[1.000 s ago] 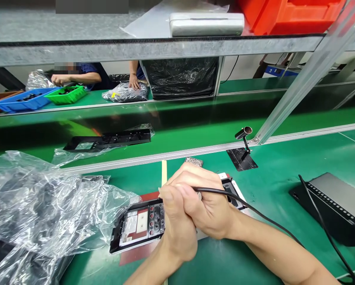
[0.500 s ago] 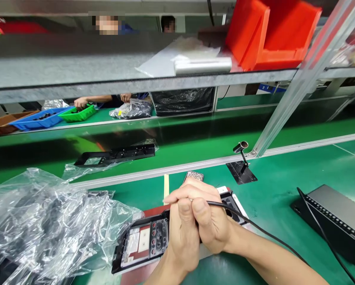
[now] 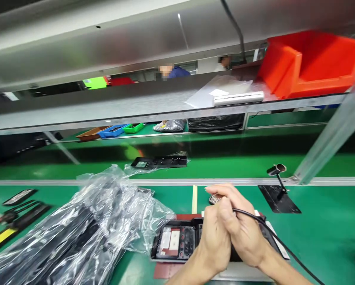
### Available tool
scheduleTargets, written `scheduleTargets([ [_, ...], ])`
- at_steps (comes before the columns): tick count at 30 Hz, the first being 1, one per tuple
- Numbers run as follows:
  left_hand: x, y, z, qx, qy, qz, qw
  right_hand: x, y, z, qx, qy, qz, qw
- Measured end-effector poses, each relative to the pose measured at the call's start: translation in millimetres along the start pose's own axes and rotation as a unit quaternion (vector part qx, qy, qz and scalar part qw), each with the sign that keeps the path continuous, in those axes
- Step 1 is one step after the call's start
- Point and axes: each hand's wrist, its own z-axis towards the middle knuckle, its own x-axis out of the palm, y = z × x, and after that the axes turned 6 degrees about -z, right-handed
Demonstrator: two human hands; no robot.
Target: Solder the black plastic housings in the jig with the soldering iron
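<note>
Rn, L hand [image 3: 215, 236] & R hand [image 3: 245, 231] part-hide cable [image 3: 284, 242].

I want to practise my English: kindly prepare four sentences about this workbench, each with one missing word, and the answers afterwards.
From the left hand and right hand, a black cable runs toward the picture's lower ____ corner.
Beside the brown tray and blue tray sits a ____ one.
The crumpled bag is made of transparent ____.
The metal tube stands above a ____ plate.

Answers: right; green; plastic; black
</note>
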Motion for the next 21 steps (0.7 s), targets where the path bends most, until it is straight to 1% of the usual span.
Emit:
scheduleTargets([
  [2,-0.1,-4.6,2.2,-0.003,-0.002,-0.011,1.000,-3.1,1.1,4.5,-0.017,-0.005,0.000,1.000],
  [6,-0.5,-10.3,4.9,-0.004,0.002,-0.009,1.000,-6.4,4.9,9.7,-0.025,0.000,0.013,1.000],
  [10,0.9,-11.4,6.0,-0.008,0.018,-0.009,1.000,-9.5,6.5,10.3,-0.036,0.013,0.021,0.999],
  [12,2.3,-10.3,6.1,-0.007,0.017,0.002,1.000,-11.6,6.7,11.2,-0.043,0.025,0.029,0.998],
  [17,6.9,-8.5,7.5,0.051,0.005,0.046,0.998,-19.0,7.8,16.9,-0.067,0.053,0.046,0.995],
  [21,8.0,-11.2,10.4,0.080,0.001,0.089,0.993,-22.8,11.4,21.9,-0.064,0.066,0.034,0.995],
])
